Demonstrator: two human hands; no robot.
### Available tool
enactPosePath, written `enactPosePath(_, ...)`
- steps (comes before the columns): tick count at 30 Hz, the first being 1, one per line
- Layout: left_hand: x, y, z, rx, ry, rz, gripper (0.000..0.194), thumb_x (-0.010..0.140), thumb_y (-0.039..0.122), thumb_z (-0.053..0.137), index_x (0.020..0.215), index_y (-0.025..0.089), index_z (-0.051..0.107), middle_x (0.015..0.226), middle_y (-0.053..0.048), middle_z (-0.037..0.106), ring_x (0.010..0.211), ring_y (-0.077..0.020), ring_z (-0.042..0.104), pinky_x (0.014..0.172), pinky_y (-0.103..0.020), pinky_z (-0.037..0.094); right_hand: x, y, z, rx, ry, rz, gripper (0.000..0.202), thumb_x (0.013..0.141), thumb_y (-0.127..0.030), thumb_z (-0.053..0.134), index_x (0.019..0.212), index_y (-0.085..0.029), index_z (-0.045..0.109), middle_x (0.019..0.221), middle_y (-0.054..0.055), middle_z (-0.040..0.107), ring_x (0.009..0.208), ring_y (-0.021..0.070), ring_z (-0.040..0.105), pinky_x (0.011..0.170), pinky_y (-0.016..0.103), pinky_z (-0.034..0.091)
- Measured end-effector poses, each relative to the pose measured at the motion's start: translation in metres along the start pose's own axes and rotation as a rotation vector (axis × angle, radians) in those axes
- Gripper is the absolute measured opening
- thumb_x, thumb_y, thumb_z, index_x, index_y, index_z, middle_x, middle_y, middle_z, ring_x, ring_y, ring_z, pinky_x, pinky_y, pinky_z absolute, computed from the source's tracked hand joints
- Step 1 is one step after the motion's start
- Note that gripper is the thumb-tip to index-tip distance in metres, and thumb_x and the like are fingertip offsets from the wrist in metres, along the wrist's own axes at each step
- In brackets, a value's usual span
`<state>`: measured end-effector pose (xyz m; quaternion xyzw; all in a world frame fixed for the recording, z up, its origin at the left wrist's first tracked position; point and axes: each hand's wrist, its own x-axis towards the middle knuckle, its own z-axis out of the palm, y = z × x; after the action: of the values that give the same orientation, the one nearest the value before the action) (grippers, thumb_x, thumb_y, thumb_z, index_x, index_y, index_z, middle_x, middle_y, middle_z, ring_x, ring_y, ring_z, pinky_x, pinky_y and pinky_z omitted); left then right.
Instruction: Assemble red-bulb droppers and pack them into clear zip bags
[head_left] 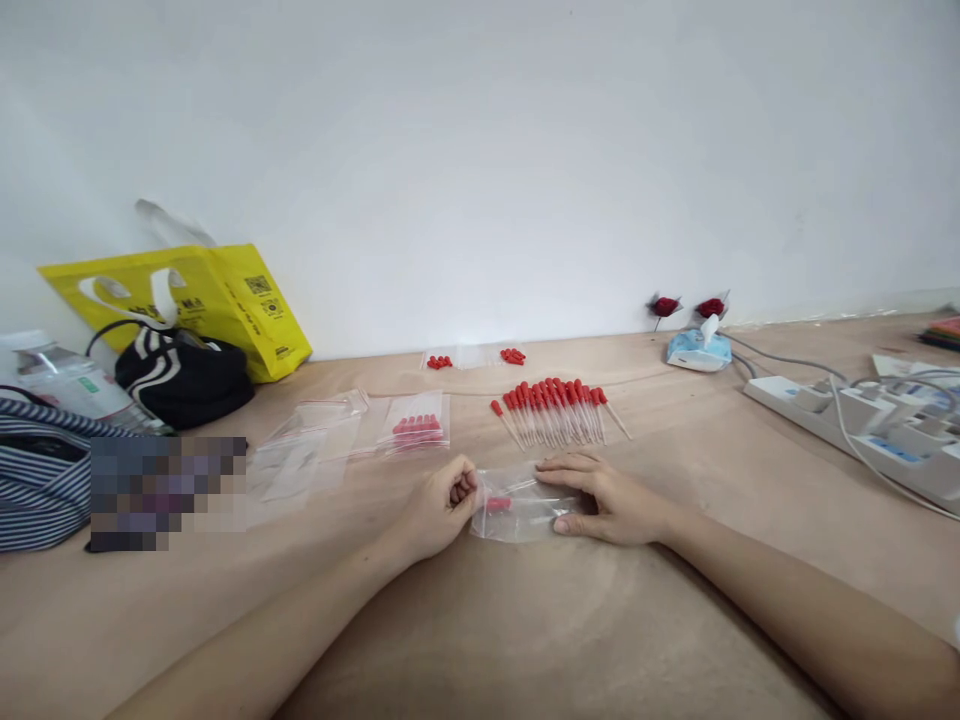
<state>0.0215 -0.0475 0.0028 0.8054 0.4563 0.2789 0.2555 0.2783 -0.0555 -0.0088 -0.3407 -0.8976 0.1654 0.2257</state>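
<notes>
1. Clear plastic is what you are working with: a small zip bag (517,505) is lying flat on the desk (525,630), right between your two hands, its long axis running left to right across your view.
2. Your left hand (439,505) is curled almost into a fist at the bag's left edge, fingers pinching that edge; whether anything else is tucked inside the curl, I cannot tell.
3. Your right hand (600,498) is lying flat, fingers stretched out leftward, thumb and fingertips pressing the bag's right end down onto the desk. It is gripping nothing.
4. Both hands are touching the bag, so neither is nearer than the other; one red-capped piece (499,504) is showing inside, toward the left-hand end.
5. Just beyond the bag, away from you, a row of red-tipped droppers (559,410) is lying side by side, long axes pointing roughly away from you. They overlap, so I am calling it about twenty, not an exact count.
6. Left of that row, one filled bag (418,422) with red caps inside is resting flat, and beside it a loose pile of empty bags (307,450); their number is unclear.
7. Farther back near the wall, two small heaps of loose red caps (513,355) are sitting apart.
8. Off to your right, one white power strip (855,420) is running along the desk; one yellow carrier bag (225,300) is leaning at the left.
</notes>
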Motion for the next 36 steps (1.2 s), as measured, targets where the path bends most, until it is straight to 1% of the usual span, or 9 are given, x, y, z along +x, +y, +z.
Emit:
enactPosePath(5, 0.007, -0.012, -0.015, 0.290, 0.142, 0.079, 0.001, 0.076, 0.019, 0.044, 0.076, 0.019, 0.044, 0.059, 0.004, 0.047, 0.056, -0.0124, 0.048, 0.057, -0.024, 0.039, -0.001, 0.000, 0.004, 0.009, 0.019, 0.025, 0.058, 0.076, -0.052, 0.053, 0.122, -0.017, 0.049, 0.124, 0.012, 0.049, 0.117, 0.0248, 0.042, 0.097, 0.044, 0.032)
enactPosePath(7, 0.018, -0.013, -0.023, 0.350, 0.152, 0.141, 0.008, 0.077, 0.016, 0.043, 0.083, 0.018, 0.048, 0.068, 0.001, 0.052, 0.064, -0.0146, 0.052, 0.062, -0.027, 0.042, 0.000, -0.001, 0.003, 0.001, 0.017, 0.028, 0.057, 0.075, -0.052, 0.053, 0.121, -0.017, 0.049, 0.124, 0.012, 0.050, 0.117, 0.0249, 0.041, 0.097, 0.044, 0.032)
enactPosePath(11, 0.062, -0.013, -0.028, 0.485, -0.003, 0.341, 0.021, 0.078, 0.011, 0.045, 0.095, 0.016, 0.055, 0.094, -0.008, 0.055, 0.091, -0.0205, 0.052, 0.081, -0.034, 0.041, 0.001, -0.002, 0.001, -0.012, 0.010, 0.031, 0.057, 0.075, -0.052, 0.053, 0.121, -0.019, 0.049, 0.124, 0.012, 0.050, 0.117, 0.0252, 0.042, 0.097, 0.045, 0.031)
enactPosePath(14, 0.101, -0.018, -0.024, 0.600, -0.122, 0.416, 0.030, 0.078, 0.008, 0.047, 0.105, 0.017, 0.055, 0.103, -0.010, 0.052, 0.097, -0.0222, 0.049, 0.085, -0.036, 0.039, 0.002, -0.003, 0.001, -0.022, -0.005, 0.043, 0.058, 0.075, -0.053, 0.053, 0.121, -0.018, 0.049, 0.125, 0.012, 0.049, 0.116, 0.0248, 0.042, 0.097, 0.044, 0.031)
enactPosePath(19, 0.144, -0.035, -0.019, 0.617, -0.238, 0.493, 0.021, 0.072, 0.009, 0.058, 0.090, 0.020, 0.061, 0.100, -0.006, 0.053, 0.093, -0.0195, 0.050, 0.083, -0.031, 0.039, 0.003, -0.005, -0.001, -0.036, -0.019, 0.041, 0.059, 0.075, -0.054, 0.052, 0.122, -0.017, 0.049, 0.125, 0.012, 0.048, 0.116, 0.0244, 0.042, 0.096, 0.042, 0.031)
enactPosePath(23, 0.147, -0.039, -0.021, 0.625, -0.285, 0.551, 0.012, 0.076, 0.011, 0.055, 0.084, 0.018, 0.061, 0.097, -0.006, 0.056, 0.090, -0.0186, 0.051, 0.082, -0.030, 0.039, 0.003, -0.006, -0.002, -0.039, -0.021, 0.037, 0.058, 0.076, -0.053, 0.052, 0.121, -0.017, 0.049, 0.125, 0.012, 0.049, 0.116, 0.0245, 0.042, 0.097, 0.043, 0.030)
enactPosePath(28, 0.126, -0.037, -0.025, 0.636, -0.317, 0.578, 0.015, 0.082, 0.011, 0.046, 0.079, 0.017, 0.059, 0.093, -0.006, 0.059, 0.091, -0.0179, 0.052, 0.084, -0.029, 0.037, 0.003, -0.005, -0.001, -0.018, -0.016, 0.038, 0.057, 0.076, -0.053, 0.051, 0.122, -0.018, 0.049, 0.124, 0.012, 0.049, 0.116, 0.0250, 0.042, 0.096, 0.044, 0.029)
enactPosePath(33, 0.116, -0.038, -0.020, 0.624, -0.246, 0.515, 0.015, 0.081, 0.013, 0.048, 0.094, 0.016, 0.055, 0.092, -0.006, 0.061, 0.085, -0.0174, 0.055, 0.075, -0.027, 0.041, 0.003, -0.005, 0.000, -0.016, -0.017, 0.043, 0.057, 0.076, -0.053, 0.051, 0.122, -0.020, 0.049, 0.125, 0.011, 0.049, 0.116, 0.0262, 0.042, 0.096, 0.045, 0.030)
enactPosePath(36, 0.120, -0.034, -0.017, 0.608, -0.229, 0.519, 0.009, 0.080, 0.013, 0.050, 0.085, 0.017, 0.056, 0.089, -0.005, 0.060, 0.084, -0.0172, 0.055, 0.075, -0.027, 0.041, 0.003, -0.005, -0.001, -0.017, -0.017, 0.039, 0.057, 0.076, -0.054, 0.051, 0.122, -0.020, 0.049, 0.124, 0.011, 0.049, 0.115, 0.0261, 0.042, 0.095, 0.044, 0.030)
